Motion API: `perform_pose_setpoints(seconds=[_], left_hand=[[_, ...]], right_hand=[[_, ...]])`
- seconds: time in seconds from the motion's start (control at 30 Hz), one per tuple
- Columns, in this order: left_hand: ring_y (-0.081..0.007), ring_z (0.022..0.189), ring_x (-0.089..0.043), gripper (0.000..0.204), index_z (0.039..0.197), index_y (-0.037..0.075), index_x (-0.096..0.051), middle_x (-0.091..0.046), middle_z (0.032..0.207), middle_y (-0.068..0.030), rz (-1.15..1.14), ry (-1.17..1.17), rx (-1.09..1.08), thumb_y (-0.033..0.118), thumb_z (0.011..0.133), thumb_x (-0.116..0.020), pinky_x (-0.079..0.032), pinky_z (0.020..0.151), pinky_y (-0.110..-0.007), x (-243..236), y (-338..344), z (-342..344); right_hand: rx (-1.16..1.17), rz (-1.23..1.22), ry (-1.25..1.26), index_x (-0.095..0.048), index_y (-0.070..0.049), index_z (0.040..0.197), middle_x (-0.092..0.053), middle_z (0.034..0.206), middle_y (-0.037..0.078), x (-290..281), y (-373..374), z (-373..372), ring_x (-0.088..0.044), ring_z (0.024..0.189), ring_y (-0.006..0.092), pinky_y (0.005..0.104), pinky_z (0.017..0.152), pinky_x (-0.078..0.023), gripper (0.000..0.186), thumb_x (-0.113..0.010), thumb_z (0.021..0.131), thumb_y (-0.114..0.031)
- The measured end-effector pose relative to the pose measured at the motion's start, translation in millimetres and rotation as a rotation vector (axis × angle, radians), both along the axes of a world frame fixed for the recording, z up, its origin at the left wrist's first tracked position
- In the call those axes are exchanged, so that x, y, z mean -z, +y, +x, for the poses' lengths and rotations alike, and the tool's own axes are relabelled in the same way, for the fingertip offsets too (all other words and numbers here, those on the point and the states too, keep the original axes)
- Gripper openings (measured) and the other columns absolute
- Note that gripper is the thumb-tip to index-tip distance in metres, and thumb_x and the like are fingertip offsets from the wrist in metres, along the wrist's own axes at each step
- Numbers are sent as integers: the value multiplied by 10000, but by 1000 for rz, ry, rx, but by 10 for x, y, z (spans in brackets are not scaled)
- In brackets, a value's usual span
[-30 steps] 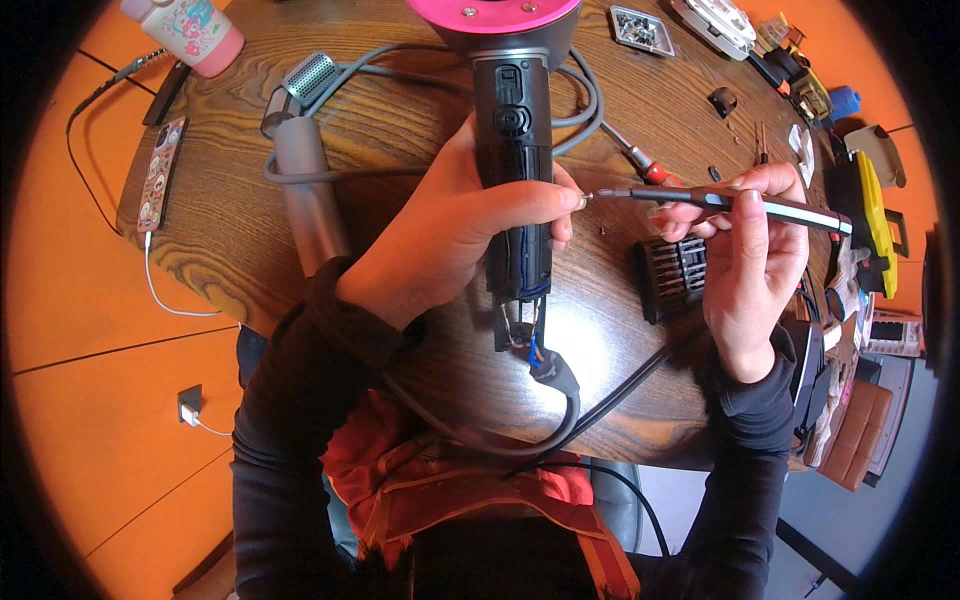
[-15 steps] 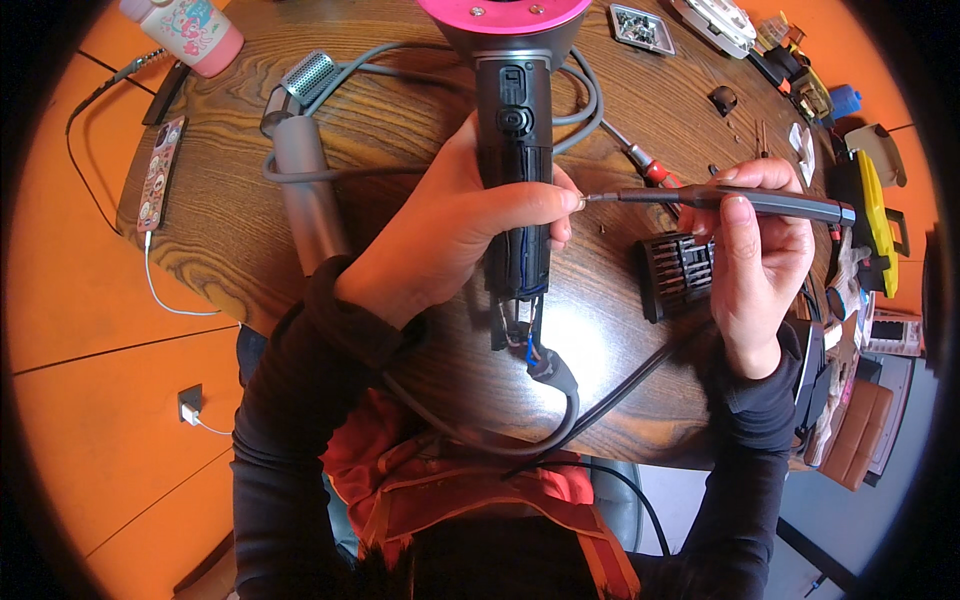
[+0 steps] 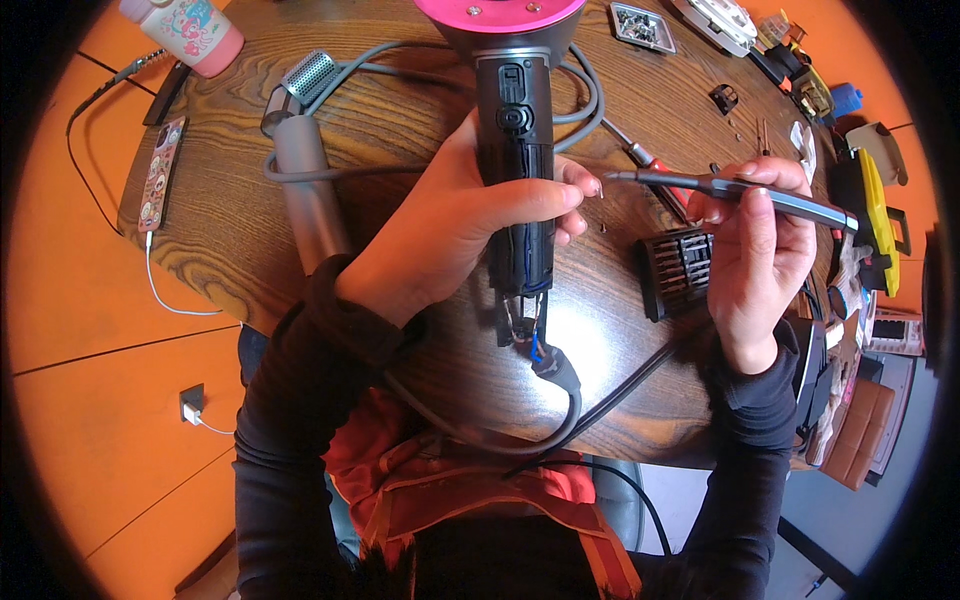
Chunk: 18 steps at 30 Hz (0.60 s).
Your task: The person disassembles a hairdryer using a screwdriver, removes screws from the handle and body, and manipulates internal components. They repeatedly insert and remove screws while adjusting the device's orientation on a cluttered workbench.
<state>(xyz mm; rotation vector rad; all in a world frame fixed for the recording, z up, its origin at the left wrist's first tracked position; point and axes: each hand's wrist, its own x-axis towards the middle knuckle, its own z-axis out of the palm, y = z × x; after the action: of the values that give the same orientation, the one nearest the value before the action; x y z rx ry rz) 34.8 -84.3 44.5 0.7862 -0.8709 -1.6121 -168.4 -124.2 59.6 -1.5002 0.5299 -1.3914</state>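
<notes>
My left hand [image 3: 430, 228] is wrapped round the dark handle of a hair dryer [image 3: 514, 88] with a pink head, held upright over the table. At the handle's lower end, bare wires [image 3: 537, 348] and inner parts show above a grey cord. A tiny shiny piece, perhaps a screw, is at my left fingertips; it is too small to be sure. Pinched in my right hand [image 3: 758, 262] is a slim dark precision screwdriver [image 3: 795, 204]. Its tip points left, just short of my left fingertips.
A bit case [image 3: 680, 272] lies below the screwdriver, with a red-handled screwdriver [image 3: 660, 178] behind. At left rest a grey tube [image 3: 302, 160] and a phone [image 3: 163, 172]. A bottle [image 3: 190, 38] stands far left; a small parts tray [image 3: 642, 28] sits at the back.
The screwdriver's tip has come away from my left fingertips, and its rear end has dipped a little. My left index finger has lifted slightly; the hair dryer stays nearly in place.
</notes>
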Motion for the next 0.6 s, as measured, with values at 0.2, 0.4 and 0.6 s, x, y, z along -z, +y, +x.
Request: perform_pose_setpoints(seconds=[0.2, 0.4, 0.6], left_hand=[[-182, 749, -558, 457, 1110, 34, -361, -555, 907, -117, -3, 0, -14, 86, 734, -615, -457, 717, -316, 26, -19, -15], [-172, 721, -547, 380, 1043, 41, -400, -547, 869, -105, 42, -5, -76, 89, 736, -618, -459, 682, -290, 66, -20, -10], [-158, 634, -563, 241, 908, 36, -442, -561, 690, -81, 61, 97, -127, 92, 746, -612, -475, 598, -260, 92, -60, 57]], right_hand=[[8, -98, -44, -438, -17, 1009, -507, 831, 114, 89, 35, 6, -475, 686, 148, 306, 646, -437, 135, -420, 908, -106], [91, -105, 2, -450, -3, 982, -529, 805, 88, 154, 9, 35, -525, 661, 130, 258, 601, -446, 112, -457, 877, -39], [90, 63, 181, -456, -9, 902, -542, 748, 39, 142, 45, 83, -534, 585, 63, 165, 495, -424, 153, -572, 804, 7]])
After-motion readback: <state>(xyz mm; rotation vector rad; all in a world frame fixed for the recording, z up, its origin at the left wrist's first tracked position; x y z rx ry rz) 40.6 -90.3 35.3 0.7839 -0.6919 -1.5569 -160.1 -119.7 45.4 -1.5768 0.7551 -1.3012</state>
